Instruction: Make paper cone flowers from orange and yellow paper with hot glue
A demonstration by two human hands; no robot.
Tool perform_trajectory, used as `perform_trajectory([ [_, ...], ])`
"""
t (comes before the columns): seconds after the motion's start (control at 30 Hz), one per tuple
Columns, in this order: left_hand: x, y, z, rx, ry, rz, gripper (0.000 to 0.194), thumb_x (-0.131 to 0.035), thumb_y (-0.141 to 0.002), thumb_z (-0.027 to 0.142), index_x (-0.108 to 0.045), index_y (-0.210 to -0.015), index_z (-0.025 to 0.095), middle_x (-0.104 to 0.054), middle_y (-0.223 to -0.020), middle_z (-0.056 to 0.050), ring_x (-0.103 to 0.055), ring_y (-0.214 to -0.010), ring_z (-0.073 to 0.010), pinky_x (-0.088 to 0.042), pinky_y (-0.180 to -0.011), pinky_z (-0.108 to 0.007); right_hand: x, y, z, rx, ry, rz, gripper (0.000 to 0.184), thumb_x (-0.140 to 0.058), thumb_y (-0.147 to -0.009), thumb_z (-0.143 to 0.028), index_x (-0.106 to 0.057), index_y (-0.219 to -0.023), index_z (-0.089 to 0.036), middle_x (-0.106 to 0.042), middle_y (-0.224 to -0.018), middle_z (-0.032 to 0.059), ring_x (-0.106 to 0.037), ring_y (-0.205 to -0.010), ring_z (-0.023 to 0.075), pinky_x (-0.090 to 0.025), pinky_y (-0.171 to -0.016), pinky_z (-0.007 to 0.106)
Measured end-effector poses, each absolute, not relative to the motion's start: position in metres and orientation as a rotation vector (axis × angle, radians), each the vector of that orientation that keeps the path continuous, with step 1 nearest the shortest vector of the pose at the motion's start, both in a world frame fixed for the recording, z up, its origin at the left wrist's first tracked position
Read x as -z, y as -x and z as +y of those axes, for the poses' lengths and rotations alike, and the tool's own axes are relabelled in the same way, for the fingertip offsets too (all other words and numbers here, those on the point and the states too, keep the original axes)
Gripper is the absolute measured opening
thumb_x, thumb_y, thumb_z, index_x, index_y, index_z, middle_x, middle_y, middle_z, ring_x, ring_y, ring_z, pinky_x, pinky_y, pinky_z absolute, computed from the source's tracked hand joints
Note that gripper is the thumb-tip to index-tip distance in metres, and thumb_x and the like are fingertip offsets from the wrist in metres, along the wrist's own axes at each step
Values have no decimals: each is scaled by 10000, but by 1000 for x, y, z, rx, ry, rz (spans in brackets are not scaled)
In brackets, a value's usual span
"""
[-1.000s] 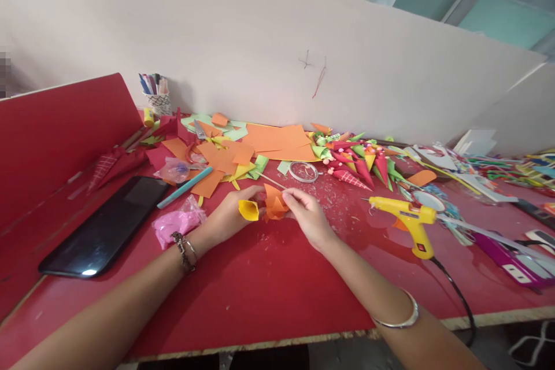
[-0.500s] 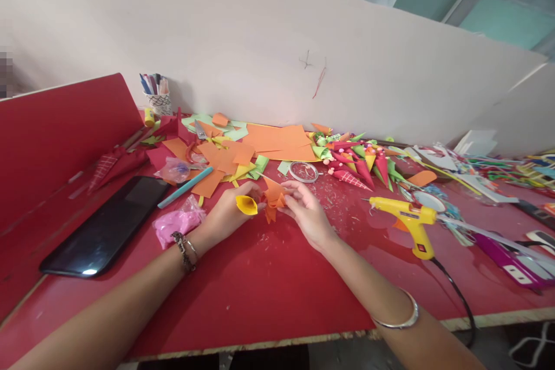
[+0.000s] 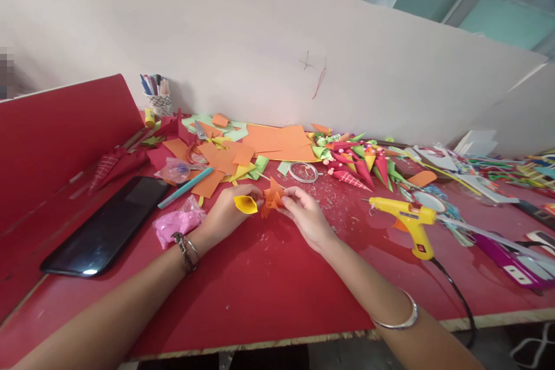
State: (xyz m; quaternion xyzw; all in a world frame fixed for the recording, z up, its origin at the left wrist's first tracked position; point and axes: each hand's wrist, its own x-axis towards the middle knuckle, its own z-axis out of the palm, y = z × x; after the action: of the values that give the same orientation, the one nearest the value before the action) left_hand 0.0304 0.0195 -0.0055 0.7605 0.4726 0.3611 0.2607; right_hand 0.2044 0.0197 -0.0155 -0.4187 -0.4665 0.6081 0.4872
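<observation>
My left hand (image 3: 228,211) is closed, with a yellow paper cone (image 3: 245,204) sticking out of its grip, open end toward me. Right beside the cone, an orange paper flower (image 3: 273,199) with pointed petals is held up between both hands. The fingertips of my right hand (image 3: 306,214) pinch the flower's right side. My left fingers reach behind the flower, so their exact hold on it is hidden. A thin pale stick (image 3: 261,175) shows just behind the flower.
Orange paper sheets (image 3: 277,141), a clear tape roll (image 3: 303,171) and a pile of small paper cones (image 3: 353,162) lie beyond my hands. To the right rests a yellow glue gun (image 3: 410,219). A phone (image 3: 106,225) and pink bag (image 3: 177,224) sit left.
The orange flower has turned between my fingers, so its petals point differently. My right fingertips have shifted along it, and the yellow cone has moved slightly left and up.
</observation>
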Motion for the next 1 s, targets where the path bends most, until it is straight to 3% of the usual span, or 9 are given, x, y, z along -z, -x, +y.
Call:
perform_trajectory([
  [0.63,3,-31,19,-1000,-2095,1298,112,-488,-751,233,-574,-722,168,-627,-728,-4,-553,-661,-116,-420,-626,-212,19,-205,19,-1632,888,-1010,115,-627,-665,-250,-532,-671,-187,-482,-741,-41,-501,-762,74,-453,-833,276],
  [1.0,11,-30,21,-915,-1865,1371,236,-541,-709,342,-598,-848,160,-641,-760,-7,-574,-645,-125,-450,-576,-202,18,-207,20,-1564,960,-1037,150,-637,-655,-294,-533,-655,-187,-449,-702,-48,-473,-713,71,-469,-780,278],
])
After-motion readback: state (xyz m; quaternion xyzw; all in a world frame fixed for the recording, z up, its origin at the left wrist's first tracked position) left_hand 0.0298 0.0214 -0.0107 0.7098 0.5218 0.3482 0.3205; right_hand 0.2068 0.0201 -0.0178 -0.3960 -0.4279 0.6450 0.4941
